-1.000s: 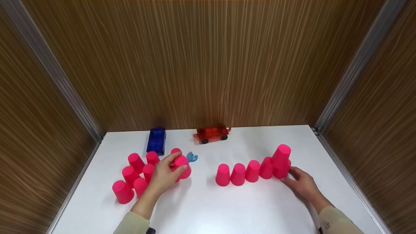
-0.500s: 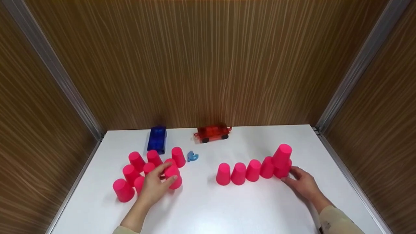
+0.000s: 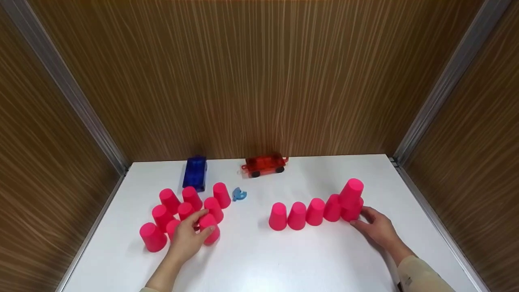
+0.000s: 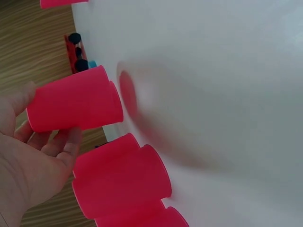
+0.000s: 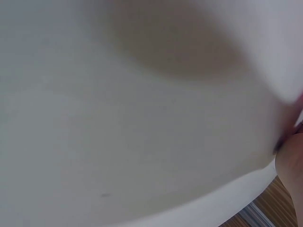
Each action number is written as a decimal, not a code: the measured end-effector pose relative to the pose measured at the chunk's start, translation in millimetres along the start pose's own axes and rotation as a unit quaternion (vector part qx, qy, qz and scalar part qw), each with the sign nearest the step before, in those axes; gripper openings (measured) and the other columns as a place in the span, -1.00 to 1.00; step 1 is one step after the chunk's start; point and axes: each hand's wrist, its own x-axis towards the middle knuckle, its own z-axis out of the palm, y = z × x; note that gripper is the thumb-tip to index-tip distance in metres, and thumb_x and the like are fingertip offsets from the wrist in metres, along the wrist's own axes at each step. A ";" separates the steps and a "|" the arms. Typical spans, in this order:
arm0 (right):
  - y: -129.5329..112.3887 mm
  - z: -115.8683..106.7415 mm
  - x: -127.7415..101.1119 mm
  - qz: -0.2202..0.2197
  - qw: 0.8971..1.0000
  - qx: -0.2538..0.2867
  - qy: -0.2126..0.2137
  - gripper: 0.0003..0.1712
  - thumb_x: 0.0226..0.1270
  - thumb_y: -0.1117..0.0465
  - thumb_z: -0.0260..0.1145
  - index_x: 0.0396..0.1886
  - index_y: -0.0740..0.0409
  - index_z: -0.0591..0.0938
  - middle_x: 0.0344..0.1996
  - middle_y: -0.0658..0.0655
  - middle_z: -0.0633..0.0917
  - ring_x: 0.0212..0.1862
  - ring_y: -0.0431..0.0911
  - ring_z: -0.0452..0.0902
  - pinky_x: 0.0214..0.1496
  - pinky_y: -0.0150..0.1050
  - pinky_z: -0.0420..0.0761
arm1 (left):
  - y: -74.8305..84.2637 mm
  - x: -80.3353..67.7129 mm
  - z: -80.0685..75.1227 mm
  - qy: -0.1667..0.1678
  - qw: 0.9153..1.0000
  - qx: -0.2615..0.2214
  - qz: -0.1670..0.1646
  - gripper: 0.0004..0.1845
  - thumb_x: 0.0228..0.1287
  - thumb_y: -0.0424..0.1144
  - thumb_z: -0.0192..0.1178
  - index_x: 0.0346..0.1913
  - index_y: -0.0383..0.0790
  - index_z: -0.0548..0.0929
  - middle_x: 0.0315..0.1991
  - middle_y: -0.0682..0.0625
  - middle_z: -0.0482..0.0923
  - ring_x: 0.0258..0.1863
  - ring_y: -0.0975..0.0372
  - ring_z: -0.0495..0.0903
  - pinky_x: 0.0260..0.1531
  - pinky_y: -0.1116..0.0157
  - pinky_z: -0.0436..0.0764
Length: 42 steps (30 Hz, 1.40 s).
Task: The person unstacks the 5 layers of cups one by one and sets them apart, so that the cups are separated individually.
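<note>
so far you are gripping one pink cup (image 3: 209, 233) in your left hand (image 3: 187, 239) fingers beside the loose cluster (image 3: 170, 211), your right hand (image 3: 375, 228) lying open against the barely started row (image 3: 314, 212) on the counter (image 3: 263, 259).

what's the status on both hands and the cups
Left hand grips a pink cup at the left cluster's near edge. Right hand touches the stacked cups ending the row. Nothing in the way.

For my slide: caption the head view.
Left hand grips a pink cup; right hand touches the stacked cups.
</note>
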 end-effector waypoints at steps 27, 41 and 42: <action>1.3 -1.0 -0.9 -0.009 1.000 0.012 -0.001 -0.08 0.45 -0.10 0.47 0.61 0.19 0.33 0.56 0.39 0.35 0.59 0.38 0.17 0.48 0.20 0.42 | -15.0 3.8 5.0 -0.007 1.000 -0.012 0.010 -0.29 0.35 -0.27 0.49 0.53 -0.12 0.50 0.35 -0.17 0.58 0.34 -0.11 0.55 0.13 0.01 0.71; 5.1 -1.9 -2.2 0.002 1.000 0.011 -0.002 -0.08 0.44 -0.12 0.48 0.62 0.16 0.34 0.57 0.36 0.35 0.59 0.37 0.16 0.48 0.20 0.43 | 31.5 0.9 -16.8 0.000 1.000 0.007 0.024 -0.23 0.34 -0.16 0.50 0.57 -0.08 0.44 0.45 -0.15 0.49 0.45 -0.14 0.45 0.15 -0.04 0.69; 4.8 -2.1 -1.5 0.001 1.000 0.011 0.001 -0.08 0.43 -0.12 0.49 0.61 0.15 0.35 0.56 0.36 0.35 0.59 0.37 0.17 0.48 0.19 0.43 | 40.3 2.1 -19.1 0.002 0.999 0.008 0.033 -0.23 0.34 -0.14 0.50 0.57 -0.05 0.45 0.46 -0.14 0.48 0.44 -0.13 0.46 0.14 -0.04 0.69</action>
